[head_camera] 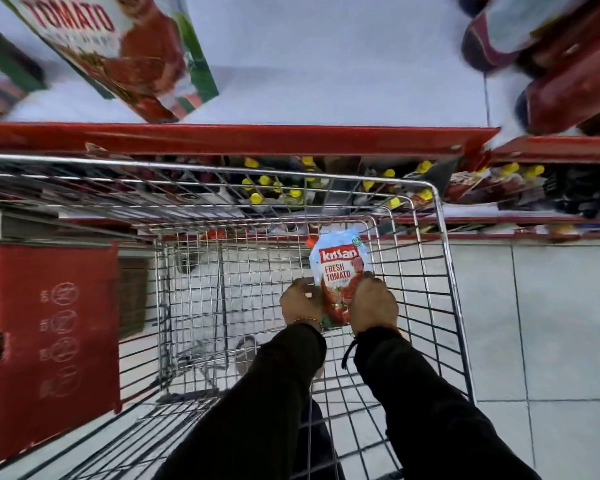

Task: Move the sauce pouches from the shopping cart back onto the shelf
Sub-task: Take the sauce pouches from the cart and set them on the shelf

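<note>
Glossy red-and-pale-blue sauce pouch [338,275], flat, pinched between left hand [300,303] and right hand [373,304], at one o'clock within wire-grid cart [444,271].

Shiny metal wire cart [444,258]; glossy plastic sauce pouch [338,268] (printed film); matt dark cloth sleeves [430,403]; smooth floor tiles [551,323].

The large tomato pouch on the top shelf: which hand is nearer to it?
Left. The left hand lies nearer the pouch; the right hand is farther right.
</note>
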{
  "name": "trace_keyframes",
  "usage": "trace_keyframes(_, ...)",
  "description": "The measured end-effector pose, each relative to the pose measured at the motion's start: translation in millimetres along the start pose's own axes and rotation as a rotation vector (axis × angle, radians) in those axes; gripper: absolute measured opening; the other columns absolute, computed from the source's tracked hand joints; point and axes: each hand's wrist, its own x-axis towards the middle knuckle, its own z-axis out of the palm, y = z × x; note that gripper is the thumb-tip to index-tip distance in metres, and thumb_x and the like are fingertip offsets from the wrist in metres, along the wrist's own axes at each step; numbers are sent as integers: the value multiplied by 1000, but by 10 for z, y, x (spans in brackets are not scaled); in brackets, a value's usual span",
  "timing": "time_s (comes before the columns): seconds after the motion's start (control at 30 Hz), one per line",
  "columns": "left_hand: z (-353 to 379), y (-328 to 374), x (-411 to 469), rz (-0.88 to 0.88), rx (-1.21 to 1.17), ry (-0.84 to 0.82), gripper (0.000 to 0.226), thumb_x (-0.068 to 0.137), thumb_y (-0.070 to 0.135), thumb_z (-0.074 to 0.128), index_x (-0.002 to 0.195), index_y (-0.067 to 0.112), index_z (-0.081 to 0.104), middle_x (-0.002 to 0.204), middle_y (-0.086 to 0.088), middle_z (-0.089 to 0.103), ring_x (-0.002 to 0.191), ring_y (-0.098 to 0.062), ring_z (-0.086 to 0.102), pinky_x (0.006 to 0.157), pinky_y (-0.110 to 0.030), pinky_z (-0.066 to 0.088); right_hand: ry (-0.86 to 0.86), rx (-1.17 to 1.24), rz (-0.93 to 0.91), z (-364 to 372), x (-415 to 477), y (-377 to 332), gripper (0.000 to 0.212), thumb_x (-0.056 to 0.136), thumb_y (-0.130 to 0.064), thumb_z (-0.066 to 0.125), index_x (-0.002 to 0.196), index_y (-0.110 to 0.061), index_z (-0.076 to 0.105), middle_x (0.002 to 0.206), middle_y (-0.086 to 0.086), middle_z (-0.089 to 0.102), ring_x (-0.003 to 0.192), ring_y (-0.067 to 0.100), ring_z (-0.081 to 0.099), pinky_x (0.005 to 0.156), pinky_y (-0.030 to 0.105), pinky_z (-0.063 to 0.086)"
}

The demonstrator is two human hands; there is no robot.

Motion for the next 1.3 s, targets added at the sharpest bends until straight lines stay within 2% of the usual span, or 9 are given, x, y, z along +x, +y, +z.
trace_keyframes(0.2,32,97,-21,-158,-131,24,20,84,22,66,99,12,75,101,-13,77,97,-29,70,76,-25,49,-28,87,5,110,17,19,35,97,-17,47,128,-1,48,119,17,63,108,34,63,87,41,52)
trace_keyframes(0.33,1,-28,18,-179,-223,-19,17,80,16,66,94,12,75,98,-10,77,93,-29,71,88,-36,57,-11,78,8,105,33,48,30,99,-19,47,124,-3,47,115,16,64,102,32,66,81,38,54)
trace_keyframes(0.47,3,-336,167,-212,-280,-47,10,74,22,65,74,25,74,96,-9,78,90,-30,71,86,-45,60,8,169,42,155,54,63,24,99,-12,42,113,0,57,110,18,67,99,34,67,78,36,55)
trace_keyframes(0.63,-194,-543,178,-188,-315,-57,14,77,15,64,77,24,73,96,-13,77,93,-31,71,89,-50,58,-8,439,27,133,10,78,21,94,-10,52,100,1,69,105,18,72,99,32,66,72,24,40)
trace_keyframes(0.8,-619,-209,-162,-81,-380,-9,16,83,12,68,98,8,72,94,-13,74,94,-33,70,90,-48,58,33,579,-39,-79,-159,33,19,91,-11,59,104,-1,69,107,14,74,94,27,68,73,18,39)
trace_keyframes(0.87,-771,-75,-293,-36,-421,28,13,82,12,70,95,9,73,90,-9,72,95,-32,70,90,-48,57,69,619,-72,-222,-270,-4,17,91,-9,60,102,-2,70,104,12,74,84,18,64,64,13,33)
trace_keyframes(1.07,-1218,263,-692,139,-443,85,12,84,13,69,94,7,71,106,-16,74,103,-33,67,96,-50,53,203,783,-190,-690,-746,-126,14,93,-8,60,102,-1,68,93,2,65,62,11,57,52,-1,42)
trace_keyframes(1.23,-1664,702,-1142,362,-466,97,19,87,14,66,104,5,67,104,-15,72,91,-21,66,86,-38,57,316,864,-306,-1136,-1062,-190,15,94,-13,59,107,-9,65,96,-2,68,85,13,64,72,8,49)
trace_keyframes(1.3,-1814,886,-1295,455,-474,93,20,89,16,64,106,6,66,99,-8,71,83,-12,64,83,-36,58,388,905,-362,-1351,-1165,-223,15,93,-12,60,107,-10,64,95,-4,67,83,10,64,70,-2,43)
